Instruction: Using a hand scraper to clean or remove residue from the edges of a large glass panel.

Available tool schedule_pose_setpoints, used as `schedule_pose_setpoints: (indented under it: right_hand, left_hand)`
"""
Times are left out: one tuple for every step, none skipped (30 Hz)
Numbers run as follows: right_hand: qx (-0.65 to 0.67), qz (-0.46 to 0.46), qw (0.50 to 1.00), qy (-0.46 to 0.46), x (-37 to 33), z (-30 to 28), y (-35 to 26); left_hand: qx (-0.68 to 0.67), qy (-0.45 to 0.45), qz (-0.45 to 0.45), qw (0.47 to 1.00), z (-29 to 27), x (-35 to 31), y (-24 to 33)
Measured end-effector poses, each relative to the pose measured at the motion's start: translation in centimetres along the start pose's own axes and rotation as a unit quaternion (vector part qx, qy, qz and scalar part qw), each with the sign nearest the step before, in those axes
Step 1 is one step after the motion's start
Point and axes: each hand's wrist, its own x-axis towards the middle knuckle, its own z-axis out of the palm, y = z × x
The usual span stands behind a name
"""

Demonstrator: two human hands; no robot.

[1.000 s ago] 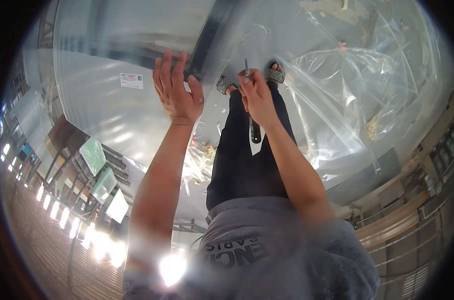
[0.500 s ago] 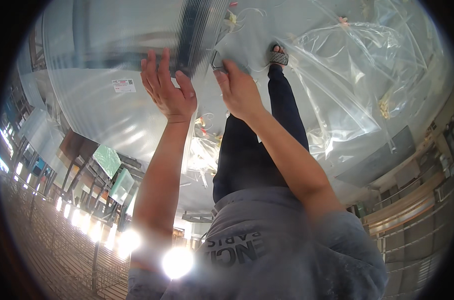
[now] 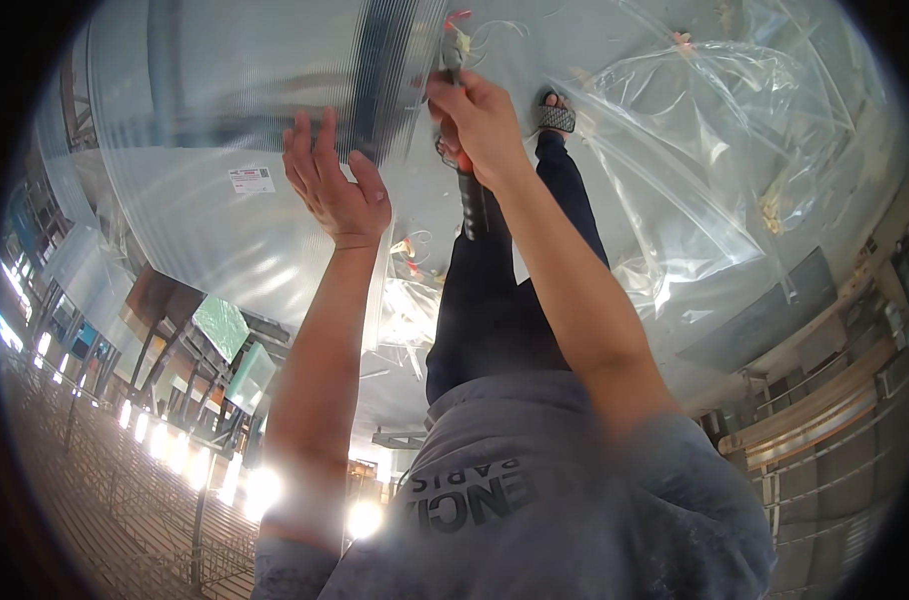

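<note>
A large translucent ribbed plastic sheet curves up in front of me at the left, with a white label on it. My left hand rests against the sheet near its right edge, fingers spread and holding nothing. Just right of that edge, my right hand is closed around a hand tool with a black grip, a red part and a grey metal head. The tool's head sticks up beyond my fingers. Its exact kind is hard to tell, since my fingers cover its middle.
Crumpled clear plastic film lies across the floor at the right, beside my sandalled foot. Red and pale scraps lie past the tool. Racks with stacked sheets stand at the left; long boards lie at the right.
My right hand has moved up and slightly right along the sheet's edge, and the tool's black grip now shows below it. My left hand has barely shifted.
</note>
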Motion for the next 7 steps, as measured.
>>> schedule_pose_setpoints:
  right_hand:
    - [-0.002,0.001,1.0,0.0,-0.5,0.1,0.2]
    - [0.013,-0.005,1.0,0.002,-1.0,0.2,0.5]
    - [0.029,-0.01,1.0,0.004,-1.4,0.3,0.7]
    - [0.045,-0.016,0.999,0.007,-1.5,0.4,1.1]
    - [0.044,-0.015,0.999,0.006,-1.4,0.3,1.4]
    - [0.035,-0.025,0.999,0.01,-1.2,0.3,1.7]
    - [0.026,-0.035,0.999,0.015,-0.8,0.2,1.9]
  left_hand:
    - [0.001,-0.002,-0.001,1.0,0.0,0.0,-0.1]
    - [0.003,-0.004,-0.001,1.0,0.0,0.0,-0.1]
    - [0.004,-0.004,-0.003,1.0,-0.1,0.0,-0.1]
    - [0.002,-0.004,-0.007,1.0,-0.1,0.0,0.0]
    - [-0.001,-0.004,-0.009,1.0,0.0,0.1,0.1]
    - [-0.004,-0.004,-0.012,1.0,0.1,0.1,0.1]
    - [-0.006,-0.002,-0.013,1.0,0.2,0.0,0.0]
